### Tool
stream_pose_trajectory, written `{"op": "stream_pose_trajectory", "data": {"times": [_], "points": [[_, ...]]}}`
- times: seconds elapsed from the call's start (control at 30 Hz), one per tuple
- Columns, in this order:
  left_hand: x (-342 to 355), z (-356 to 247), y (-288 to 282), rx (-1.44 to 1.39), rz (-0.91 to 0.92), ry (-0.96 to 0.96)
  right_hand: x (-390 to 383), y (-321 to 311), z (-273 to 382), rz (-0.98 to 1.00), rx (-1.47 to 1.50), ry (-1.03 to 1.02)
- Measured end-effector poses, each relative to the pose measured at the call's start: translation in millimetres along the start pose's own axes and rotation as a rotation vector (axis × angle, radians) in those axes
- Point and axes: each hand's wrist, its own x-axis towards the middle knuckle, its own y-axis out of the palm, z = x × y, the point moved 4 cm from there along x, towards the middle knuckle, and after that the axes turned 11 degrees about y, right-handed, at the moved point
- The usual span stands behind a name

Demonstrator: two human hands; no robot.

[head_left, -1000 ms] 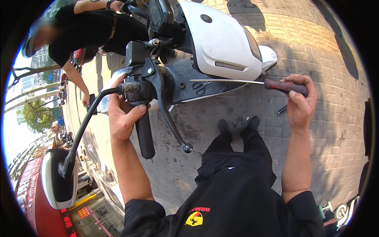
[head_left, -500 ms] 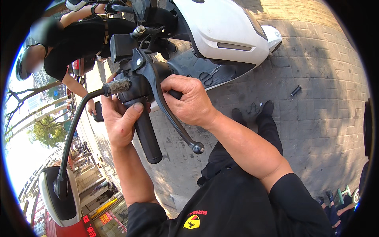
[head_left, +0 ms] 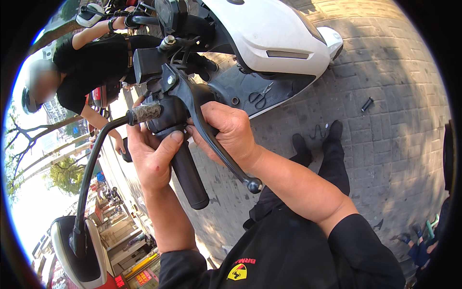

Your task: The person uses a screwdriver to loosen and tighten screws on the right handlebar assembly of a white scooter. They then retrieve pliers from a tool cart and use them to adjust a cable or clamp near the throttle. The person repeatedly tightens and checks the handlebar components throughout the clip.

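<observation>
My left hand (head_left: pixel 156 161) is wrapped round the black switch housing (head_left: pixel 166 113) on the scooter's handlebar, thumb pressed at the inner end of the black rubber grip (head_left: pixel 190 178). My right hand (head_left: pixel 233 132) is closed behind the black brake lever (head_left: pixel 197 113), its fingertips at the joint between housing and grip. Whatever those fingers hold is hidden by the lever and the hand. The lever slants down past the grip to its ball end. Beside my left hand, a mirror stem (head_left: pixel 91 159) with a taped joint curves away to the mirror (head_left: pixel 79 248).
A pair of scissors (head_left: pixel 260 96) and a small ring-shaped part (head_left: pixel 235 101) lie on the footboard below the white scooter body (head_left: pixel 260 38). A black cylinder (head_left: pixel 367 104) lies on the paving. Another person (head_left: pixel 91 60) in black leans at the far left, touching the other handlebar.
My right hand has shifted down, its fingertips now against the grip's inner end. The black piece seen between its fingers before no longer shows. My left hand keeps its hold.
</observation>
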Motion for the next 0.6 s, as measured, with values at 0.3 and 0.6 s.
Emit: {"op": "stream_pose_trajectory", "data": {"times": [0.3, 0.6], "points": [[-5.7, -2.4, 1.3, 0.045, -0.017, 0.028, -20.7, 1.4, 6.4, -0.014, 0.060, 0.059], [-6.3, -1.4, 2.6, 0.013, -0.046, 0.040, -12.4, -2.8, -2.2, 0.047, 0.131, 0.241]]}}
